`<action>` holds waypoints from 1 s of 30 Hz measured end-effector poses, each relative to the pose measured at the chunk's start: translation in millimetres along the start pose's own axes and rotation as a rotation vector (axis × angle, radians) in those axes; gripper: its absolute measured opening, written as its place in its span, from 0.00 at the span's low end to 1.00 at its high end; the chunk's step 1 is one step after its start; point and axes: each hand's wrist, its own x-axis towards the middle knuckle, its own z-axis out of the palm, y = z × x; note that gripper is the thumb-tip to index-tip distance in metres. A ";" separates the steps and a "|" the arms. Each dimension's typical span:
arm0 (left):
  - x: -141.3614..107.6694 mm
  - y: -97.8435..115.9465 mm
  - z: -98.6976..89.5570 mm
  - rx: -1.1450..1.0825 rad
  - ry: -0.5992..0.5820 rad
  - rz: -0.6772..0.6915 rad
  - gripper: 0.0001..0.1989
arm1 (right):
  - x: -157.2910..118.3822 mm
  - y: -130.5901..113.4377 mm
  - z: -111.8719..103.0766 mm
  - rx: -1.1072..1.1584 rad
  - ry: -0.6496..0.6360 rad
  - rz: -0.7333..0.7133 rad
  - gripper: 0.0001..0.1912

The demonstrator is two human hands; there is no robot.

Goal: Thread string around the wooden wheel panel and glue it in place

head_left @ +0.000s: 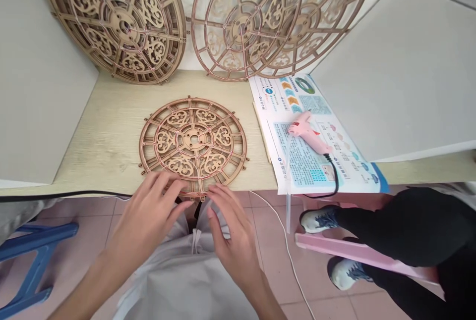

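Note:
A round wooden lattice wheel [194, 139] with cut-out scroll patterns and reddish wire along its rings lies flat on the table, close to the front edge. My left hand [154, 206] rests at its near left rim, fingers stretched over the edge and thumb pointing inward. At the near right rim is my right hand [232, 231], its fingertips touching or just over the rim and its thumb apart. Neither hand is wrapped around anything. Whether the fingertips press on the wheel cannot be made out.
Similar wheels lean behind, a thick stack [121, 25] at left and several singles [241, 27] at right. A pink glue gun [310, 134] with a clear stick lies on printed sheets [282, 161]. White panels [405, 72] flank the table [107, 127]. A person's legs [401, 226] are at right.

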 end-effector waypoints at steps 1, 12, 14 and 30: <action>-0.9 -5.4 1.8 -0.020 -0.015 0.018 0.07 | -0.3 0.5 0.3 0.009 0.000 -0.005 0.19; 6.3 -35.3 -11.8 -0.118 -0.138 0.153 0.05 | -3.0 3.6 2.7 0.048 0.016 -0.021 0.16; 7.1 -37.9 -11.7 -0.126 -0.158 0.144 0.05 | -3.0 3.9 2.6 0.052 0.016 -0.022 0.17; 17.2 -37.1 -8.5 -0.266 -0.259 0.149 0.08 | -3.1 7.3 2.4 0.042 0.007 -0.045 0.23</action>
